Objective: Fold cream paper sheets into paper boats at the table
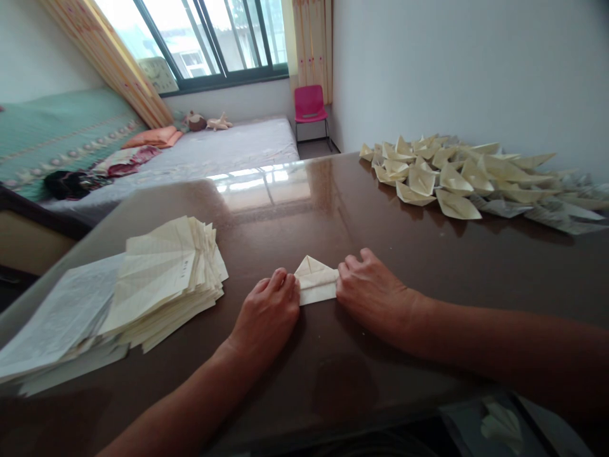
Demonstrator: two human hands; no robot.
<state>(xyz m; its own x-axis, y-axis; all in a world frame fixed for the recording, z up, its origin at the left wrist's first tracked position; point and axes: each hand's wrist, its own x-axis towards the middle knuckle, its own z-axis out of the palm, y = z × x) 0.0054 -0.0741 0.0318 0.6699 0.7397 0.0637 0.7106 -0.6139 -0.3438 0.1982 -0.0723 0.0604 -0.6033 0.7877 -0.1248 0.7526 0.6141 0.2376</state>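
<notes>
Left hand [270,306] and right hand [373,287], both curled closed, gripped opposite ends of folded paper [316,279] over bench [295,231].

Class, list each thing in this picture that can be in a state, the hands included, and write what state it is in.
Paper: partly folded, peak pointing away from the person
Left hand: curled, holding the paper's left end
Right hand: curled, holding its right end
Cream sheets: stacked unevenly, top one creased
Paper boats: folded, heaped together
Curtains: drawn aside
Chair: upright
</notes>
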